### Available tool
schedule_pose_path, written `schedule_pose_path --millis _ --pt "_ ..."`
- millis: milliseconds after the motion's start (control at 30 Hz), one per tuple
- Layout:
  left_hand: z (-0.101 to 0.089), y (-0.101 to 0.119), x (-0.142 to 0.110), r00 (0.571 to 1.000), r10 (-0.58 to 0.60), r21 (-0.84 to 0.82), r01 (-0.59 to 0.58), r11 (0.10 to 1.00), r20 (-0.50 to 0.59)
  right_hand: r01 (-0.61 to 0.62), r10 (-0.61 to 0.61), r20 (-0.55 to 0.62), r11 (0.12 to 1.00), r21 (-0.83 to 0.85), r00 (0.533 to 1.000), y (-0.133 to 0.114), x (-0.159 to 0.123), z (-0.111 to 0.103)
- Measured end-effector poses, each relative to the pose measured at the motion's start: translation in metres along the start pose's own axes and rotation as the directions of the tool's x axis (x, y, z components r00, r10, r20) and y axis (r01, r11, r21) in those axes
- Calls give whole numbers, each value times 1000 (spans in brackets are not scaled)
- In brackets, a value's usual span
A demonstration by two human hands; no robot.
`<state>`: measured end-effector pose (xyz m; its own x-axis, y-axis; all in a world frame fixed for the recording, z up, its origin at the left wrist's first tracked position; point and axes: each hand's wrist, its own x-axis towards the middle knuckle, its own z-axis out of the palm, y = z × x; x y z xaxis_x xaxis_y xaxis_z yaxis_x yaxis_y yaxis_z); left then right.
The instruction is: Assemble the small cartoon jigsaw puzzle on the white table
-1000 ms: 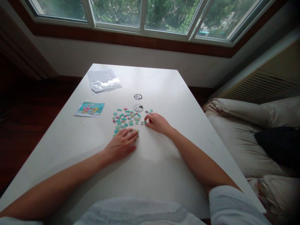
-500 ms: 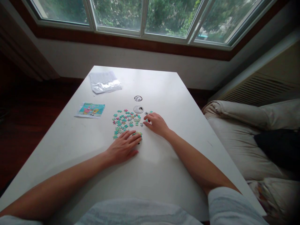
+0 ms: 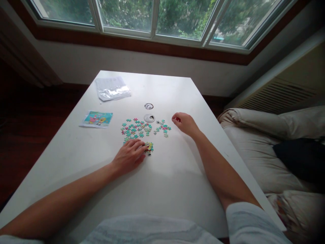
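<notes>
Table [image 3: 162,200]: white, below window [image 3: 127,15].
Left hand [image 3: 130,153]: spread palm-down, touching joined puzzle section [image 3: 150,147].
Right hand [image 3: 186,123]: apart from left, fingers curled; grip cannot be told.
Loose pieces [image 3: 141,135]: on table, beyond puzzle section.

White surface [image 3: 165,193]: plastic packet [image 3: 113,88] far left, picture sheet [image 3: 98,119] nearer on left. Mid-surface: loose puzzle pieces [image 3: 141,135], smaller piece group [image 3: 165,127] to their right, joined yellow-green section [image 3: 149,147] on near side.
</notes>
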<state>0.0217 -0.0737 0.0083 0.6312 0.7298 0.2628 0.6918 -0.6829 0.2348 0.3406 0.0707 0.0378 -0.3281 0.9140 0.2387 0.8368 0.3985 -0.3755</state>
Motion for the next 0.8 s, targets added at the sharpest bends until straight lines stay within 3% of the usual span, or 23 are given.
schedule_pose_path --millis 100,267,500,633,800 --pt "1 0 1 1000 0 -10 0 1000 -3 -11 3 163 999 47 987 8 -4 -4" --pt "2 1 1 1000 -7 -5 7 1000 20 3 -19 265 998 63 964 11 -7 10" --pt "3 0 1 1000 -4 6 3 1000 26 22 -44 259 996 90 965 15 -4 23" --pt "2 1 1 1000 -14 1 14 1000 14 -27 -12 283 991 132 959 17 -4 25" --pt "-1 1 0 999 -26 -22 25 999 -22 -12 -27 221 985 171 975 16 -5 30"
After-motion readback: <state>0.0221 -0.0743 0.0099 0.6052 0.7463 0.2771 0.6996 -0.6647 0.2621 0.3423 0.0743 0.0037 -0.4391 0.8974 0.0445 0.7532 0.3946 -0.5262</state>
